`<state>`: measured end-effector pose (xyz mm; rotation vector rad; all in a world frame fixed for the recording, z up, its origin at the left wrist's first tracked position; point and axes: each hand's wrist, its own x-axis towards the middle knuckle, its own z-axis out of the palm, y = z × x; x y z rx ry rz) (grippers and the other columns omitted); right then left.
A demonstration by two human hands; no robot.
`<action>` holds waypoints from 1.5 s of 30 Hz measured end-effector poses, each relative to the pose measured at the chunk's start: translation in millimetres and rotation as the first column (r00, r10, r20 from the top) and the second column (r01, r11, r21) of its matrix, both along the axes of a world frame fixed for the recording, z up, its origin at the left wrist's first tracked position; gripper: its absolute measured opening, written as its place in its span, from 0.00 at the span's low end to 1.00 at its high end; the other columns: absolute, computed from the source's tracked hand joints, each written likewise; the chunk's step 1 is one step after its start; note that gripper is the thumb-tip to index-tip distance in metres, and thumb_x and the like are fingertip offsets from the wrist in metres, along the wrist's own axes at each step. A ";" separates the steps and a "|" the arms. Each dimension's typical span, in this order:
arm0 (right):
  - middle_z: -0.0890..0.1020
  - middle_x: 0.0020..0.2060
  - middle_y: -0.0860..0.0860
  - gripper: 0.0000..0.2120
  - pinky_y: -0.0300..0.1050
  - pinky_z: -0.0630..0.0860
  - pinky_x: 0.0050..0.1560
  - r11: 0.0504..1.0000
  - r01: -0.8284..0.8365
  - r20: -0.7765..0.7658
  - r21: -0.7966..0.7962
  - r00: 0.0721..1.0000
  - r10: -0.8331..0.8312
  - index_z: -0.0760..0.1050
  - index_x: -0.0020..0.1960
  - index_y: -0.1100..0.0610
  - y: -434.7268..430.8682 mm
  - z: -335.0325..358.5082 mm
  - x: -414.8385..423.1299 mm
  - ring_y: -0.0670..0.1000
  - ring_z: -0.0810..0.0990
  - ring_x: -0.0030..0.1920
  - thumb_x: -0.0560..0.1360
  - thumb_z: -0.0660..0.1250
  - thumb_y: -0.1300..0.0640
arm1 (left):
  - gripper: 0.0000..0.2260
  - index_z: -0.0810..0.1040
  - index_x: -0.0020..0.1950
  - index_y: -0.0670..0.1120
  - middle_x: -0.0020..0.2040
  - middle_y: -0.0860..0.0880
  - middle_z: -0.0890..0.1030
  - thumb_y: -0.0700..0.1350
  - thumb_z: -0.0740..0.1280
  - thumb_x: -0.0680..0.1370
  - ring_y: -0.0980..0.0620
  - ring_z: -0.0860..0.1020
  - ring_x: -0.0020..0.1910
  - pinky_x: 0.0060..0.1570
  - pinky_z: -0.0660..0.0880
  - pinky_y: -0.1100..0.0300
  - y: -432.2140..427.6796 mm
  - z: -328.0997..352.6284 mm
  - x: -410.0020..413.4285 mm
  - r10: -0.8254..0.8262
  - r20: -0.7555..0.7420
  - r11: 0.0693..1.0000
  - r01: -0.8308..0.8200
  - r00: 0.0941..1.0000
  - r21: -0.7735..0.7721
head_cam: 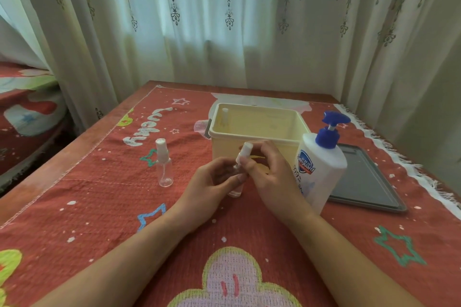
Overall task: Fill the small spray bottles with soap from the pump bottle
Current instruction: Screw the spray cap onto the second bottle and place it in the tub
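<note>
Clear spray bottle (235, 191) held in left fingers (217, 166), right fingers (250, 165) pinching cap (247, 148).

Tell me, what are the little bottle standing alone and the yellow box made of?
The little bottle looks like clear glossy plastic: the red cloth shows through it. The yellow box seems smooth, matte plastic, judging by its thin walls and rounded rim.

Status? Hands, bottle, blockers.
Left hand grips small spray bottle, right hand pinches its white top. Pump bottle upright beside right hand, untouched. Second spray bottle stands capped, left. Nothing blocking.
</note>
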<state>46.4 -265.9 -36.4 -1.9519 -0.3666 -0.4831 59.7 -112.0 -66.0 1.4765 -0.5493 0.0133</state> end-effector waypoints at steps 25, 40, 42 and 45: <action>0.79 0.44 0.46 0.18 0.42 0.78 0.48 0.974 0.185 0.032 -0.133 0.983 -0.182 0.72 0.48 0.51 3.3 -2.9 -2.1 0.45 0.79 0.48 0.74 0.67 0.37 | 0.14 0.79 0.59 0.42 0.54 0.45 0.85 0.42 0.71 0.75 0.50 0.84 0.56 0.55 0.79 0.59 -0.7 0.9 -3.4 0.016 0.019 0.999 -0.015 1.000 -0.042; 0.82 0.47 0.43 0.09 0.53 0.78 0.56 0.999 0.034 -0.007 -0.002 0.999 -0.034 0.77 0.50 0.48 -2.2 -0.9 0.7 0.46 0.81 0.53 0.74 0.72 0.46 | 0.12 0.79 0.59 0.41 0.51 0.44 0.85 0.38 0.71 0.76 0.50 0.84 0.53 0.54 0.79 0.59 -0.4 0.0 -2.4 0.020 0.004 0.999 -0.020 1.000 -0.040; 0.81 0.46 0.44 0.13 0.52 0.79 0.55 0.998 0.059 -0.028 -0.012 0.998 -0.059 0.74 0.49 0.47 -1.4 -2.7 -0.6 0.46 0.81 0.52 0.72 0.72 0.42 | 0.11 0.79 0.59 0.39 0.53 0.42 0.85 0.35 0.70 0.77 0.46 0.84 0.55 0.56 0.79 0.57 -0.2 -1.0 -1.7 0.018 0.011 0.999 -0.018 1.000 -0.031; 0.81 0.52 0.43 0.16 0.49 0.79 0.58 1.000 -0.003 -0.064 -0.026 0.998 0.001 0.73 0.57 0.46 -2.2 -1.9 -1.4 0.43 0.79 0.56 0.73 0.70 0.40 | 0.13 0.79 0.60 0.39 0.55 0.41 0.84 0.39 0.70 0.76 0.45 0.83 0.57 0.58 0.79 0.55 0.5 0.5 -1.6 0.009 0.006 0.999 -0.008 1.000 -0.043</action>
